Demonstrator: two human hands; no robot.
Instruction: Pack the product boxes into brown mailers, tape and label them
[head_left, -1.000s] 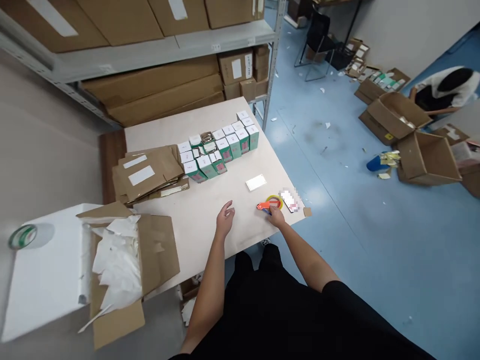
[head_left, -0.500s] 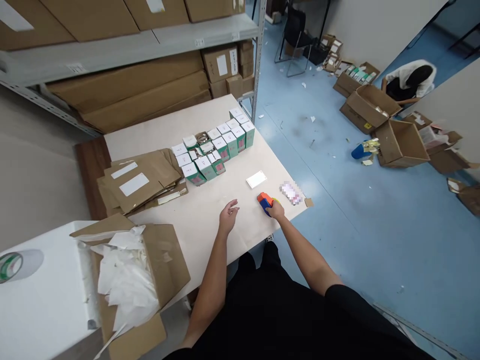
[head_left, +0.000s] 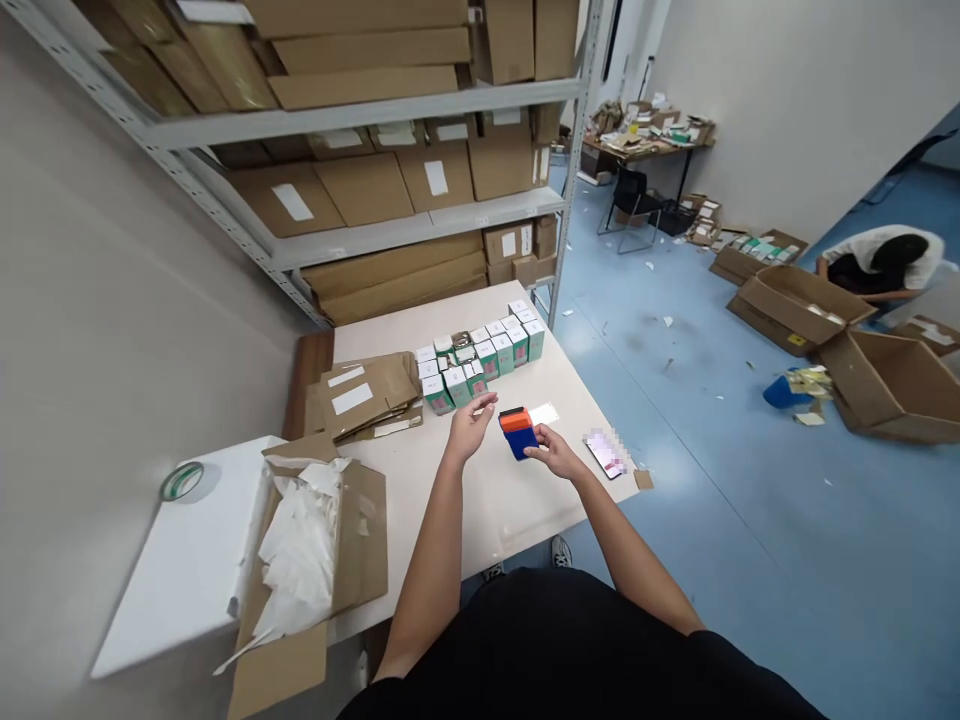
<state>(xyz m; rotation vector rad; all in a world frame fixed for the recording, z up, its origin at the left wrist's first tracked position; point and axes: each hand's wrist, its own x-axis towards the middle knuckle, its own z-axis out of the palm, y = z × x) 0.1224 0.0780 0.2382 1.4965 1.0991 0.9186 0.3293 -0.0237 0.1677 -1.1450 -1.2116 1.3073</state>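
My right hand (head_left: 556, 453) grips a boxy blue-and-orange handheld tool (head_left: 519, 436) with a black strip along its far end. I cannot tell exactly what kind of tool it is. Just to its left is my left hand (head_left: 469, 430), holding nothing, its fingers stretched toward the tool but apart from it. Behind the tool, a white card (head_left: 544, 413) lies flat on the table (head_left: 480, 505), partly hidden. Rows of small green-and-white boxes (head_left: 501, 353) stand beyond my left hand, several with open tops.
A phone (head_left: 606, 455) lies near the table's right edge. Flattened cardboard (head_left: 367, 395) and an open carton of white paper (head_left: 300, 545) are at left, beside a tape roll (head_left: 181, 482). Loaded shelves (head_left: 420, 222) stand behind. A person (head_left: 889, 258) bends among cartons at right.
My right hand has lifted and turned the tool, so its blue side and black end now show. My left hand has come closer to it. The view has tilted up.
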